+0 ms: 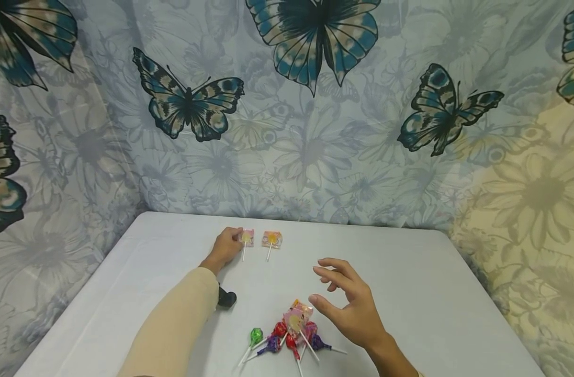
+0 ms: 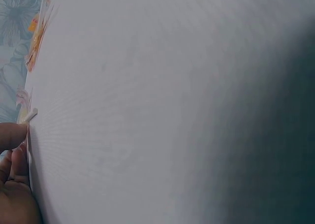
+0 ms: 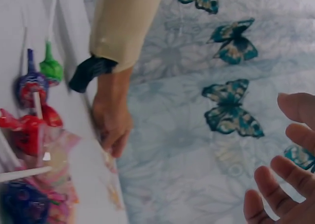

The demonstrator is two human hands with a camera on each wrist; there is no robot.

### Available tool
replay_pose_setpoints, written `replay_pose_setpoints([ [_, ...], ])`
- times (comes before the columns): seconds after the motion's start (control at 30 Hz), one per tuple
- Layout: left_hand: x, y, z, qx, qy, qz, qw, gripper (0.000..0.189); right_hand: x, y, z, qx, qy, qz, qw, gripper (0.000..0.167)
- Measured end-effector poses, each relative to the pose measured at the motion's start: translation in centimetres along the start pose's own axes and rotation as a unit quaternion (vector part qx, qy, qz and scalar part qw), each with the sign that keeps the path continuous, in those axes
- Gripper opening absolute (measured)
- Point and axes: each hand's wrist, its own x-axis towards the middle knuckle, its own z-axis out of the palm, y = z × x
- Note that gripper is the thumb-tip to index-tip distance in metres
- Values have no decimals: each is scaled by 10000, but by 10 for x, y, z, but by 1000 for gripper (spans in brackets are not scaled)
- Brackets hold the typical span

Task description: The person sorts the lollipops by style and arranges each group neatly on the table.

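Note:
Near the back edge of the table, my left hand (image 1: 224, 246) pinches the side of a flat lollipop in a clear pink wrapper (image 1: 248, 237). In the left wrist view, thumb and fingers meet at that wrapper's edge. Just to its right lies a flat lollipop in an orange wrapper (image 1: 272, 240), its stick toward me. My right hand (image 1: 352, 301) hovers with fingers spread and holds nothing, beside a pile of lollipops. On top of the pile is another flat pink-wrapped lollipop (image 1: 294, 318); around it are red, purple and green (image 1: 256, 335) round ones, some partly covered.
The white table (image 1: 400, 283) ends at a wall covering (image 1: 310, 173) printed with flowers and butterflies. A dark strap with a rounded black part (image 1: 227, 299) sits at my left wrist, beside the cream sleeve (image 1: 173, 319).

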Motion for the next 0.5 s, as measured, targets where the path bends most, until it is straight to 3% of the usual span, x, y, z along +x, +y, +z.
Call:
replay_pose_setpoints([
  [0.23,-1,2,2,22,-37,21,10000,51,-20,17,13,66,-43,-120,9999,57],
  [0.5,0,1,1,-40,-17,-59,10000,51,-30,20,26,-312,-127,248,9991,50],
])
